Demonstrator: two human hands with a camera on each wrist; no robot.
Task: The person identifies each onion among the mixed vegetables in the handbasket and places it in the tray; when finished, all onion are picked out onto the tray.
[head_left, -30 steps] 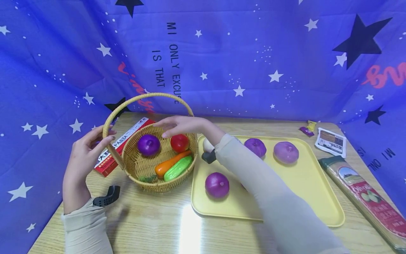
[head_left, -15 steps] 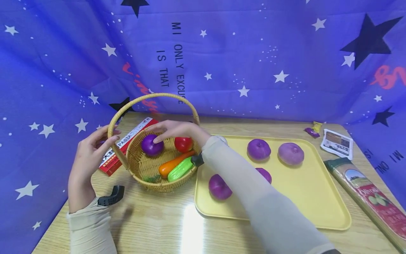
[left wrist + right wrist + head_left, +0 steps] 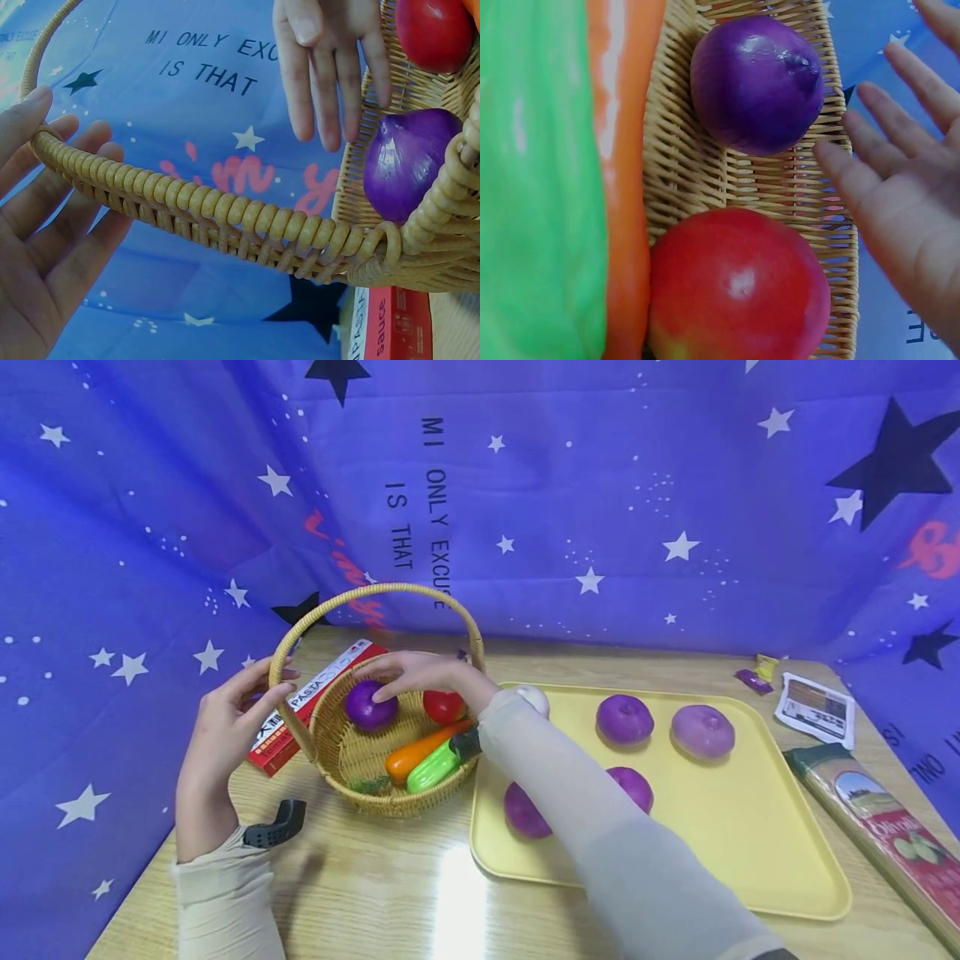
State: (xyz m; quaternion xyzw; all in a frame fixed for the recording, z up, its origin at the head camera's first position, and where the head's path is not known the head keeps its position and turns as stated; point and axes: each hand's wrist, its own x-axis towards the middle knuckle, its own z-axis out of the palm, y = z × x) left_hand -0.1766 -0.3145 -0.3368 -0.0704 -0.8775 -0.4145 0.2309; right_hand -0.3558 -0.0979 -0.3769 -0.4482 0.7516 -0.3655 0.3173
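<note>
A wicker basket [image 3: 360,750] stands left of centre, its arched handle [image 3: 390,587] upright. My left hand [image 3: 217,731] holds the handle's left side, thumb in front and fingers behind in the left wrist view. Inside lie a glossy purple onion [image 3: 754,82], a red round fruit [image 3: 739,289], an orange carrot [image 3: 427,750] with a green leafy end, and a green elongated vegetable [image 3: 433,768]. Over the basket's far side reaches my right hand [image 3: 427,672], fingers extended beside the onion. A gap separates those fingers from the onion in the right wrist view.
Right of the basket, a yellow tray [image 3: 720,835] bears several purple onions [image 3: 625,720] and a white round item [image 3: 534,698]. A red pasta box [image 3: 273,750] lies behind the basket's left side. Packets [image 3: 816,710] lie at the right, with a long package [image 3: 877,827] below.
My right hand has moved left and slightly down toward the purple onion in the basket. My left hand stays at the handle. The whole head view has shifted slightly.
</note>
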